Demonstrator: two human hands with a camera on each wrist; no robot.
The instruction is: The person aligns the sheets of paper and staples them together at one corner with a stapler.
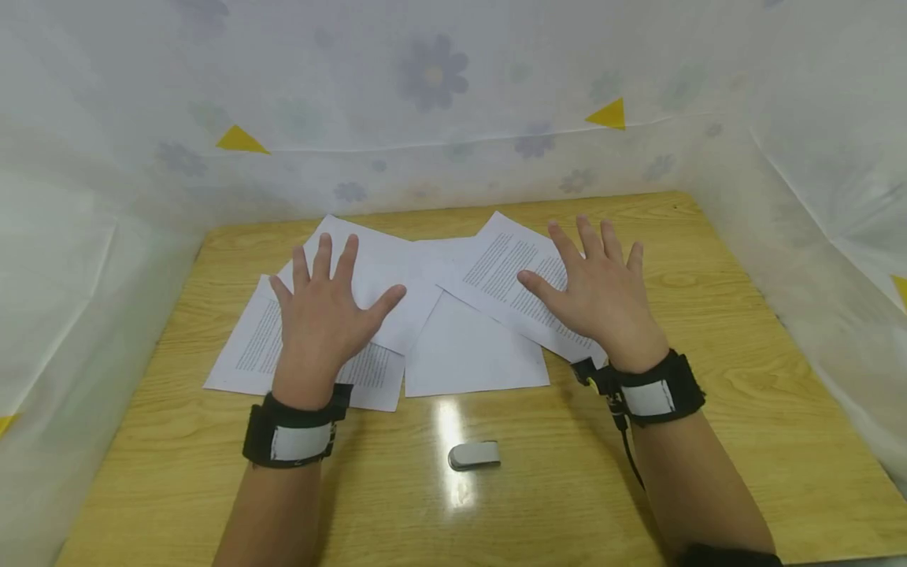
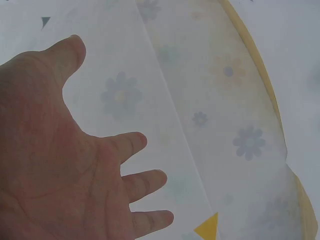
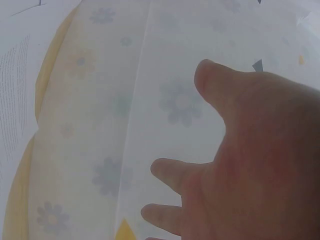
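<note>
Head cam: left hand and right hand spread flat over scattered printed sheets on the worktop, grip wide, holding nothing. A small grey stapler lies nearer. Wrist cams just catch palms and floral curtain.

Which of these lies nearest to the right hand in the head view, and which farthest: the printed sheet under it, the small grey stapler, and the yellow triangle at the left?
1. Printed sheet, under the right hand.
2. Stapler, toward the person, table centre.
3. Yellow triangle, far left on the backdrop.
</note>
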